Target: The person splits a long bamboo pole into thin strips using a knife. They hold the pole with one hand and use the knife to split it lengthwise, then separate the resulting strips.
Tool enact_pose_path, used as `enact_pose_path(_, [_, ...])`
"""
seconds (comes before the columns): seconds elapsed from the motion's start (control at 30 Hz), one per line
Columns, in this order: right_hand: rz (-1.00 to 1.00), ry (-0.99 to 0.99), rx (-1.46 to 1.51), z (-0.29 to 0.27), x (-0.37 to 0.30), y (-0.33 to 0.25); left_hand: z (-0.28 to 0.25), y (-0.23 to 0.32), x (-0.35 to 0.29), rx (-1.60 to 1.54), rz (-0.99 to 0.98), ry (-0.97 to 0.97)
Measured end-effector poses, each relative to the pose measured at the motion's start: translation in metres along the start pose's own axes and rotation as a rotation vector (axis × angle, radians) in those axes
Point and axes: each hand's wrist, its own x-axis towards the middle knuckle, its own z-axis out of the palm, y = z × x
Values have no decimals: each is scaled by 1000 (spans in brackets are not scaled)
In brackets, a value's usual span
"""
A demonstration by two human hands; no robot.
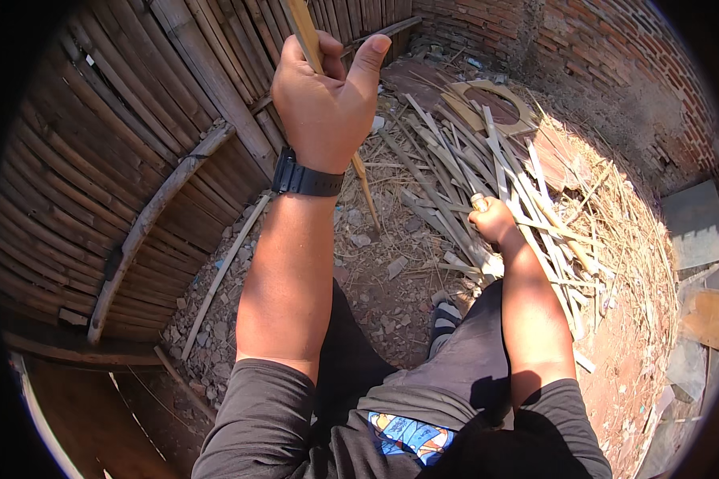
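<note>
My left hand [327, 108], raised in front of me with a dark watch on its wrist, is closed around a long bamboo strip [302, 28]. The strip leans, running from the top edge down behind my wrist toward the ground, and my thumb stands off it. Lower and to the right, my right hand [497, 222] is closed on a rounded wooden handle [478, 201]. What the handle belongs to cannot be made out against the strips behind it. Beyond that hand lies a loose pile of split bamboo strips [455, 164].
A bamboo wall [80, 168] with a curved crosspiece [156, 211] rises on the left. At the back right stands a brick wall [607, 48]. A board with a round hole [527, 120] lies behind the pile. Rubble [216, 331] covers the ground; flat sheets [695, 227] lean at right.
</note>
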Motion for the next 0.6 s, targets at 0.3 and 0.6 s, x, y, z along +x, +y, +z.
enact_pose_path(0.3, [52,162,87,-28,-7,35,46,54,-44,272,485,-497])
enact_pose_path(0.6, [73,240,96,-52,-16,59,73,98,-101,245,553,-687])
